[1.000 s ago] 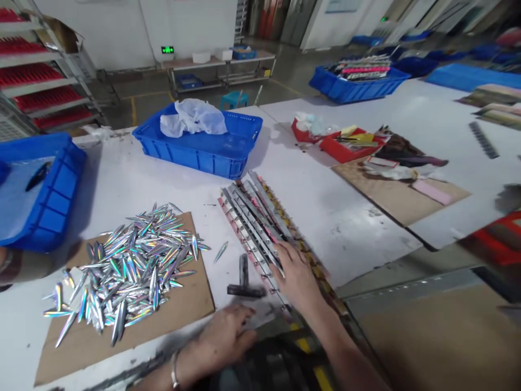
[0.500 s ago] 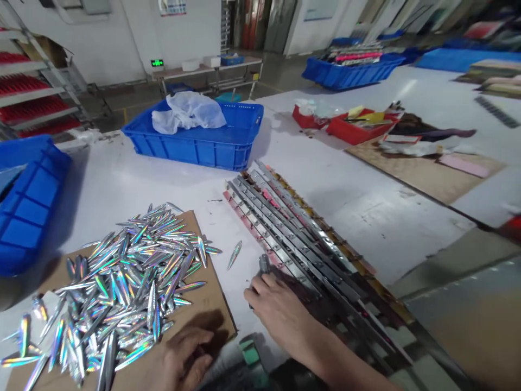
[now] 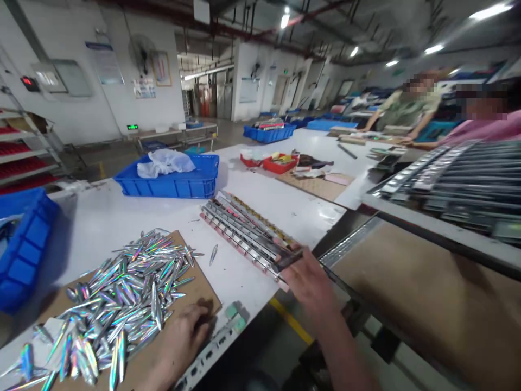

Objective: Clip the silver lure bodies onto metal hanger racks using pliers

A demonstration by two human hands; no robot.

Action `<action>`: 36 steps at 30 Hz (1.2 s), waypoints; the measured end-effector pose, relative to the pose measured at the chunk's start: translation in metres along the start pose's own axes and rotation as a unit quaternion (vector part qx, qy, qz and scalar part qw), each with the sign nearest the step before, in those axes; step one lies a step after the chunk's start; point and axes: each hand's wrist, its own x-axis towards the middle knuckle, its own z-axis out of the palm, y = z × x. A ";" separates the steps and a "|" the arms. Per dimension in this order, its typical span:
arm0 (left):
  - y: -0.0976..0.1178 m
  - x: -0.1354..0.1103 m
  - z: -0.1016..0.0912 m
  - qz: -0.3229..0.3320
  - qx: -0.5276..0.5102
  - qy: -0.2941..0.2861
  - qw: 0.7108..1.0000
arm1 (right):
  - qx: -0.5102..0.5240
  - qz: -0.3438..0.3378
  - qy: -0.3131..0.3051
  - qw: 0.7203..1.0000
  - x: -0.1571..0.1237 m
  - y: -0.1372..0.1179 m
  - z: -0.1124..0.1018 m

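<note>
My right hand point(image 3: 311, 279) is raised at the near end of a bundle of metal strips point(image 3: 240, 231), its fingers closed round a short dark metal bar point(image 3: 290, 259). The strips lie side by side on the white table, with small clips along them. My left hand point(image 3: 185, 331) rests at the near edge of a cardboard sheet point(image 3: 205, 285). Its fingers are loosely curled, thumb apart, with nothing visible in them. A heap of shiny silver fishing lure bodies point(image 3: 134, 279) covers the cardboard. One loose lure body point(image 3: 214, 254) lies between heap and strips.
A blue crate point(image 3: 171, 187) with a white plastic bag stands behind the heap; another blue crate point(image 3: 26, 244) is at left. A slotted rail point(image 3: 211, 350) with a green block runs along the table edge. At right, a rack of metal strips point(image 3: 468, 184) and people working.
My view has swung up and to the right. My right hand has risen off the table and moved right, now with the dark bar in its grip. My left hand stays by the cardboard.
</note>
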 end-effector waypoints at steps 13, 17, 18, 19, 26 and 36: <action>0.002 0.018 -0.007 0.018 0.051 -0.013 0.998 | -0.081 -0.011 -0.076 0.994 0.002 -0.055 -0.003; 0.002 0.019 -0.006 0.030 0.076 -0.014 0.997 | -0.412 -0.044 -0.056 0.908 0.011 -0.020 0.007; 0.002 0.020 -0.005 0.035 0.079 -0.012 0.996 | -0.453 -0.044 -0.054 0.889 0.014 -0.010 0.011; 0.001 0.020 -0.005 0.039 0.081 -0.011 0.996 | -0.501 -0.044 -0.053 0.863 0.017 -0.001 0.017; -0.011 0.023 0.003 0.041 0.084 -0.008 0.996 | -0.747 -0.017 -0.058 0.662 0.030 0.043 0.047; 0.000 0.021 0.000 0.032 0.104 -0.012 0.994 | -0.840 0.026 -0.085 0.534 0.053 0.047 0.062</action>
